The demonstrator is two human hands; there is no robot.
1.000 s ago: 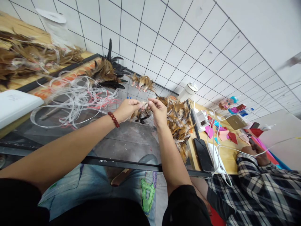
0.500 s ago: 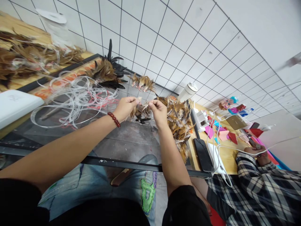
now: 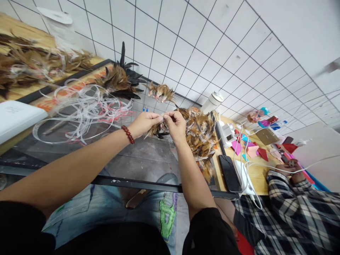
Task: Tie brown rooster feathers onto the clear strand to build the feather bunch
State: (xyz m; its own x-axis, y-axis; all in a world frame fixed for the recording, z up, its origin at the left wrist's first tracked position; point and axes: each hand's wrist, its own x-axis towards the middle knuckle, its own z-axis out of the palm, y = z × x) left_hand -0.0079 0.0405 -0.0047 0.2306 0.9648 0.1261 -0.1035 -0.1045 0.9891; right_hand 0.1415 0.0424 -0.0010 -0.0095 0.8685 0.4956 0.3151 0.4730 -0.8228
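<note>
My left hand (image 3: 147,123), with a red bead bracelet at the wrist, pinches something small and pale that I cannot make out. The fingertips of my right hand (image 3: 175,125) are closed at the same spot, nearly touching the left ones. Just below and between the fingers lies a small bunch of brown and dark feathers (image 3: 154,131), partly hidden by the hands. Behind them sits a light brown feather bunch (image 3: 160,92). A large pile of orange-brown feathers (image 3: 200,131) is right of my right hand. Tangled white and pink ribbons (image 3: 87,109) spread to the left.
Black and brown feathers (image 3: 119,79) stand behind the ribbons. A white box (image 3: 20,117) is at far left. A white bottle (image 3: 213,101), a black phone (image 3: 228,173) and a power strip (image 3: 243,177) lie to the right, beside a person in a plaid sleeve (image 3: 281,187).
My hands have come together; the gap between their fingertips has closed. A small blue item now shows behind my left hand. The other person's hands have shifted slightly.
</note>
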